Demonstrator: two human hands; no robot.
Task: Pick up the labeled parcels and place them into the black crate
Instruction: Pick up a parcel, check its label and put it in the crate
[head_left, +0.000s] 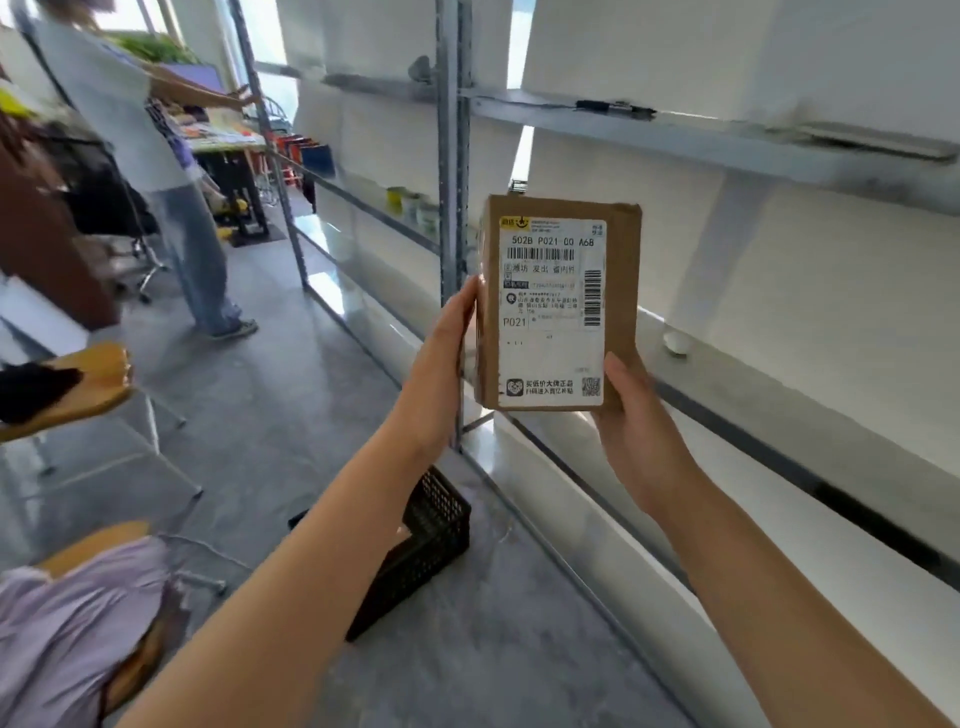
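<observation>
labeled parcel (558, 304) is held well above the black crate (434, 530) and to its right, long axis upright. left hand (447, 358) clasps the parcel's left edge. right hand (631, 431) pinches its lower right corner, thumb in front. the crate lies down-left of the parcel, so the left hand is nearer it.

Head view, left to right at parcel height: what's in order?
wooden seat → bystander → left hand → parcel → right hand
</observation>
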